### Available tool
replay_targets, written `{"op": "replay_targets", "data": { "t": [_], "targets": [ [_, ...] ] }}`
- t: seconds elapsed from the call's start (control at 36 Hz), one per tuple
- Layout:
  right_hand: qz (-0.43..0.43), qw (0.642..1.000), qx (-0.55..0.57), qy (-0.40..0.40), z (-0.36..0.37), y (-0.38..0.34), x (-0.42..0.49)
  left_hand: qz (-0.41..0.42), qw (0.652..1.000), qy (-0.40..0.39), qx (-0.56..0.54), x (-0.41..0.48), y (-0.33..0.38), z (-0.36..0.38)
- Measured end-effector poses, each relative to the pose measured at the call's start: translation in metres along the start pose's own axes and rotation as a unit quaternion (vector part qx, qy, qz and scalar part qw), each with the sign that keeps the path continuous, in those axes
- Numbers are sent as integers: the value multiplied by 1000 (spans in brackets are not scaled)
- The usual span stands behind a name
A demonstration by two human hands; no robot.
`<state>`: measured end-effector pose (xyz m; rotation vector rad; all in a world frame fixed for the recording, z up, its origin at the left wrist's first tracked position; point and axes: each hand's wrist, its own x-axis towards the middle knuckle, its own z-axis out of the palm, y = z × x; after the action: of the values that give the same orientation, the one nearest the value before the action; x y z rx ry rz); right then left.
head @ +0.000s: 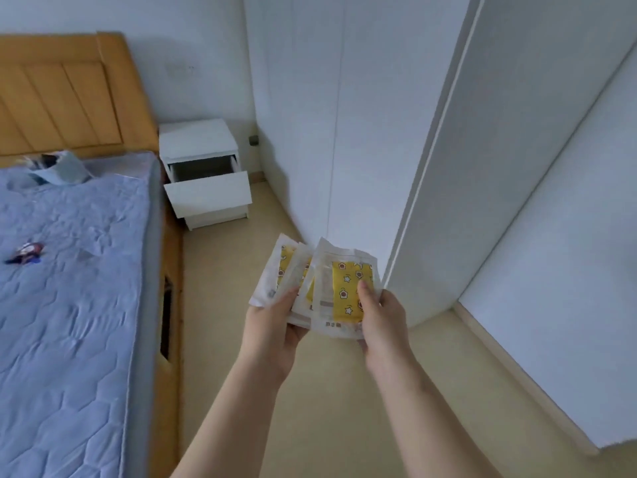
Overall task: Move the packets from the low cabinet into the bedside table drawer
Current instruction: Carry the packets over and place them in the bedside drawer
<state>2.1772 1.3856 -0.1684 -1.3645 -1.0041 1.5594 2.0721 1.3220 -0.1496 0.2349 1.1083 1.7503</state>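
Both hands hold a fanned bunch of white packets (339, 277) with yellow star-patterned fronts, out in front of me above the floor. My left hand (275, 322) grips the left side of the bunch from below, thumb on top. On the front packet's right edge, my right hand (381, 315) pinches with the thumb over the yellow print. Ahead and to the left, the white bedside table (198, 138) stands beside the bed. Its top drawer (208, 193) is pulled out; the inside looks dark and I cannot see any contents.
A bed with a blue quilted mattress (69, 288) and a wooden headboard (65, 94) fills the left. A small dark wrapper (26, 253) and a crumpled blue bag (58, 167) lie on it. White wardrobe panels (344, 115) and an angled door (482, 150) stand on the right. Beige floor runs between.
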Motion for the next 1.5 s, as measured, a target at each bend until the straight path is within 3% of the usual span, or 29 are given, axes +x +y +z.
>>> {"op": "replay_targets", "data": {
  "t": [0.19, 0.44, 0.58, 0.86, 1.03, 1.25, 1.42, 1.5],
  "targets": [
    [10, 995, -5, -102, 116, -10, 76, 34, 997, 52, -36, 102, 61, -42],
    [-12, 988, 23, -154, 268, -60, 176, 29, 996, -75, -36, 247, 185, -81],
    [-37, 981, -8, -192, 327, -74, 222, -41, 990, -125, -47, 314, 232, -104],
    [-36, 956, -50, -285, 468, -81, 339, -5, 999, 33, 31, 459, 293, -147],
    [10, 953, -35, -302, 553, -103, 435, 40, 999, 17, 11, 559, 337, -138],
    [132, 937, 29, -321, 657, -117, 502, 93, 988, 79, -97, 652, 386, -161],
    [108, 939, 29, -326, 733, -121, 550, 89, 981, 40, -170, 722, 431, -199],
    [75, 939, 14, -336, 776, -125, 574, 50, 990, 33, -128, 763, 464, -218]
  ]
}}
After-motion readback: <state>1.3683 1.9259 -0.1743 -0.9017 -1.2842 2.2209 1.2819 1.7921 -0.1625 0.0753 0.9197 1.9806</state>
